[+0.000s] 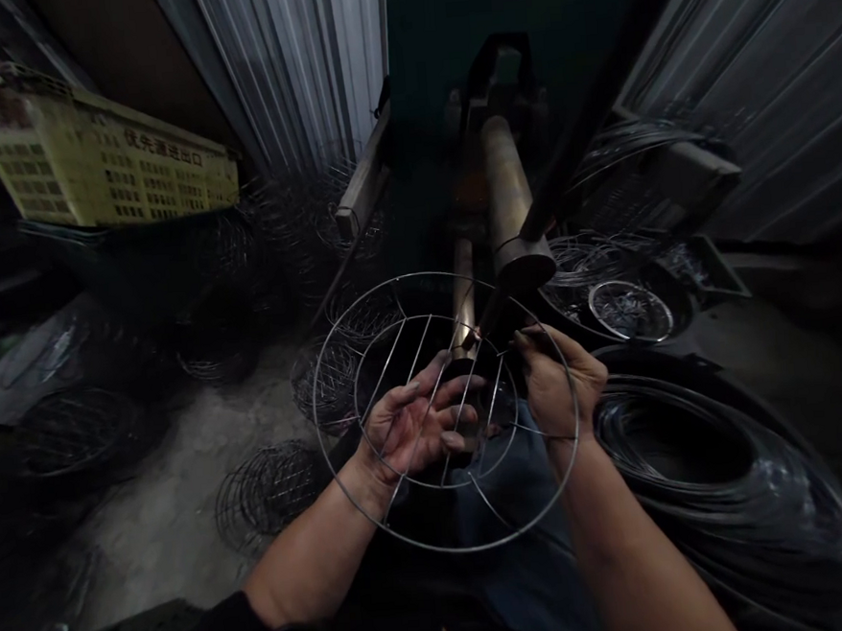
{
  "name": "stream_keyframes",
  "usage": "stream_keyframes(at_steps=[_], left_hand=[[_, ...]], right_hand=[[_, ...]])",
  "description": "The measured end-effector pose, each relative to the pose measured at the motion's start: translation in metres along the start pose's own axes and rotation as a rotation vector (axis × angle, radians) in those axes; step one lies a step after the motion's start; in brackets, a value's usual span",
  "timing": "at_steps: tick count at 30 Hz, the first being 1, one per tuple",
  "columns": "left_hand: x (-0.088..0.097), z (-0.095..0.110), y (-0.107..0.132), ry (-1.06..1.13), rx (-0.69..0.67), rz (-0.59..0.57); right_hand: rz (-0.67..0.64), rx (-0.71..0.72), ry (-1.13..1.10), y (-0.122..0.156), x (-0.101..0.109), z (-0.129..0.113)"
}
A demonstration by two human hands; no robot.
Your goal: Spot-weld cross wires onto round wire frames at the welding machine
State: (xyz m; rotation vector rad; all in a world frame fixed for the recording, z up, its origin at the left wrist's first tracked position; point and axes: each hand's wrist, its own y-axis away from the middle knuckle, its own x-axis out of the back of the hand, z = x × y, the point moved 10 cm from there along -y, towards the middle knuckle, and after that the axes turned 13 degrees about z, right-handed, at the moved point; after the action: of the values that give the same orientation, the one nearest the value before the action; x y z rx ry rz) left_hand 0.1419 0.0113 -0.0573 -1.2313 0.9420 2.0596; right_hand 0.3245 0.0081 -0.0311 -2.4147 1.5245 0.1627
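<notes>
The left hand (418,429) lies palm-up under a round wire grille (446,410), fingers spread and hooked through its straight ribs, so it grips the frame from beneath. The right hand (559,383) is closed on the grille's right side, thumb and forefinger pinching a wire near the inner ring. Between them the hands hold the grille tilted toward the camera, above the person's lap, its far part pressed to the tip of a welding machine (507,213). A small bright spot (474,331) shows where the wire meets the lower electrode arm (463,298); it may be a spark or only a glint, the dim light makes that hard to tell.

Just right of the hands sits a large coil of dark wire (698,469). Beyond it a bin (668,284) holds small shiny rings (629,309). To the left, finished wire grilles (267,490) lie scattered on the concrete floor (162,526). A yellow crate (93,161) with printed lettering stands further back on the left, before corrugated metal walls (303,64).
</notes>
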Motion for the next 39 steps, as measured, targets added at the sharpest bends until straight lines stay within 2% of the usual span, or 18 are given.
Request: stream_keyframes(at_steps=[4, 8, 14, 19, 23, 27, 28, 31, 33, 39], left_hand=[[0.002, 0.005, 0.001, 0.031, -0.023, 0.005], [0.002, 0.009, 0.001, 0.050, -0.035, 0.004], [0.003, 0.016, -0.006, 0.061, -0.065, -0.008], [0.005, 0.016, -0.008, 0.063, -0.077, -0.001], [0.007, 0.018, -0.011, 0.041, -0.074, 0.004], [0.009, 0.018, -0.019, 0.031, -0.035, 0.003], [0.009, 0.017, -0.019, 0.022, -0.025, 0.005], [0.006, 0.015, -0.018, -0.004, -0.056, 0.020], [0.003, 0.017, -0.013, -0.001, -0.114, 0.040], [0.002, 0.031, -0.003, 0.012, -0.317, 0.120]], right_hand=[[-0.033, 0.029, 0.067, 0.001, -0.015, -0.008], [-0.036, 0.109, 0.085, -0.002, -0.021, -0.015], [-0.140, 0.140, 0.067, -0.008, -0.038, -0.006], [-0.160, 0.125, -0.003, -0.011, -0.046, -0.001], [-0.250, 0.017, 0.067, -0.010, -0.034, 0.004], [-0.380, -0.212, 0.057, 0.007, 0.001, 0.017], [-0.385, -0.251, 0.039, 0.012, 0.010, 0.018], [-0.281, -0.268, -0.051, 0.019, 0.030, 0.011], [-0.232, -0.259, -0.083, 0.021, 0.031, 0.006], [-0.297, -0.322, -0.122, 0.021, 0.002, 0.011]])
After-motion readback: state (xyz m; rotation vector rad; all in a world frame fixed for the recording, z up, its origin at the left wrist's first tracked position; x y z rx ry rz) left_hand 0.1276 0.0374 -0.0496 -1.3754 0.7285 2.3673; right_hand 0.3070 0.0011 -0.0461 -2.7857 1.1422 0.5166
